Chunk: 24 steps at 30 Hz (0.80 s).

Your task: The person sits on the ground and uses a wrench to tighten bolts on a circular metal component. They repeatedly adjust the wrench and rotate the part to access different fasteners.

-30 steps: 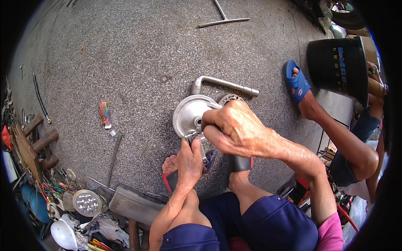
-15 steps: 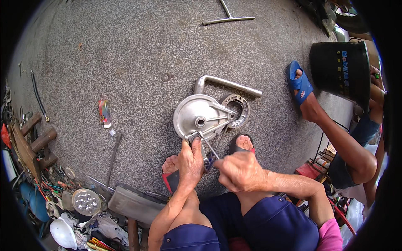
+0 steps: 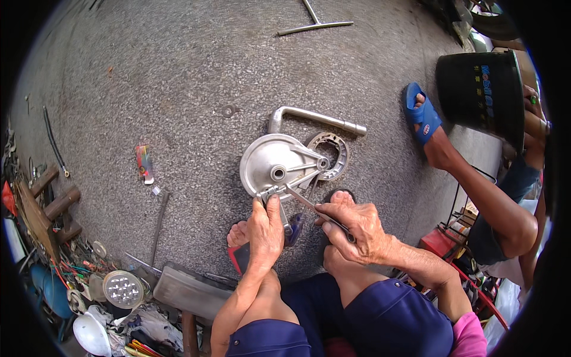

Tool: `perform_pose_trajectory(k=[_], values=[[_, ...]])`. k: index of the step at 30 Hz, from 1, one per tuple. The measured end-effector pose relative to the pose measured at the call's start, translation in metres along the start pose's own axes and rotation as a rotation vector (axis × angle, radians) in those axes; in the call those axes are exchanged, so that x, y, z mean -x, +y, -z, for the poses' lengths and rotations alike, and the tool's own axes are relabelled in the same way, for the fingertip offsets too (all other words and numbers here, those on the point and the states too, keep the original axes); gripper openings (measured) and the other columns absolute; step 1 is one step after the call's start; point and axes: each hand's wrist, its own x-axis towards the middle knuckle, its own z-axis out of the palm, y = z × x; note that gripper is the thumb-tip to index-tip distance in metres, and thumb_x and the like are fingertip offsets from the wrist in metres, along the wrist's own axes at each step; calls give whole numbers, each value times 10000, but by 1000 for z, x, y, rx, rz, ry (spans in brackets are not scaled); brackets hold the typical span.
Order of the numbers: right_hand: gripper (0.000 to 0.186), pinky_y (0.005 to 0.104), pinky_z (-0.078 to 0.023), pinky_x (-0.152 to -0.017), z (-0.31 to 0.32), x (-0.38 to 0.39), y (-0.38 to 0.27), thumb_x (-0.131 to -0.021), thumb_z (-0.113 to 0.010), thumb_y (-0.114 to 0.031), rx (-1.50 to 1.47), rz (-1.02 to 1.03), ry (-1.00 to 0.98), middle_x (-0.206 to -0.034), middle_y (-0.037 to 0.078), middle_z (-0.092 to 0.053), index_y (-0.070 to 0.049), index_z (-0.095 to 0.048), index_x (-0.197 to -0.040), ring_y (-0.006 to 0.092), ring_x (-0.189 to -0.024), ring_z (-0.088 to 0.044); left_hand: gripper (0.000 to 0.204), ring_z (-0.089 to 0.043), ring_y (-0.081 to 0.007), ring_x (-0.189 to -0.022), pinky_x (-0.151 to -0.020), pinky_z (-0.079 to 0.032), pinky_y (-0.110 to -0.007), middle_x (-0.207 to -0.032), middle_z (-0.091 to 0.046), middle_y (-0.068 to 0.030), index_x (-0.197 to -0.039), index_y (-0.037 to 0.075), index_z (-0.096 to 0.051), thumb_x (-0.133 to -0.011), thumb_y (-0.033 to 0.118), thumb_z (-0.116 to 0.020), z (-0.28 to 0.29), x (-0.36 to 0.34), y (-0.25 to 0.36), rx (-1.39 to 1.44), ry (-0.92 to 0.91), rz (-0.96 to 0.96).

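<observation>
A round silver brake backing plate (image 3: 257, 159) lies on the ground between my feet. My left hand (image 3: 266, 235) is closed at its near edge, thumb and fingers pinching a small bolted joint by the brake lever arm (image 3: 286, 221). Closed around a spanner (image 3: 304, 200), my right hand (image 3: 364, 229) is just to the right. The spanner's far end meets that joint; its ring end shows below my fingers. Touching the plate's right side is a ring of brake shoes (image 3: 341, 159), partly covered by it. Behind both lies a bent metal pipe (image 3: 321, 117).
A T-handle tool (image 3: 315, 27) lies far ahead and a washer-like part (image 3: 228, 111) nearer. At left are a small box (image 3: 143, 162) and a rod (image 3: 160, 229). Another person's blue-sandalled foot (image 3: 423, 114) and a black bucket (image 3: 467, 95) stand right. Clutter fills the lower left.
My right hand has shifted up and right, swinging the spanner outward to a flatter angle. My left hand keeps its hold. The whole view has slid slightly.
</observation>
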Motion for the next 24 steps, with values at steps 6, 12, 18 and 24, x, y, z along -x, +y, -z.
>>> perform_pose_trajectory(k=[6, 12, 18, 24], values=[[207, 410, -526, -542, 20, -41, -4, -754, -641, -94, 49, 63, -46, -593, 143, -620, -22, -680, -943, 322, -551, -658, 419, -609, -384, -642, -606, -438, -472, -715, -611, -249, -1029, -64, -517, -1057, 348, -447, -6, 2, -7, -3, -1, -81], [237, 376, -509, -529, 25, -73, -13, -711, -600, -44, 157, 109, -233, -579, 162, -595, 5, -695, -923, 305, -528, -640, 431, -611, -387, -624, -595, -438, -473, -706, -613, -253, -1032, -62, -500, -1060, 363, -435, 1, 4, 5, -14, -36, 33], [208, 467, -475, -566, 35, -117, -17, -754, -556, -155, 126, 135, -297, -568, 221, -547, 33, -625, -698, 404, -568, -595, 456, -614, -412, -682, -643, -449, -476, -752, -625, -271, -1057, -67, -504, -1059, 384, -432, -5, 5, 11, -30, -33, -54], [204, 455, -499, -604, 2, -141, -21, -769, -546, -154, 122, 207, -297, -596, 241, -545, 38, -602, -725, 411, -609, -609, 477, -537, -227, -774, -738, -441, -384, -836, -607, -157, -1060, -61, -564, -1059, 397, -432, 3, -1, 1, 97, 67, 34]])
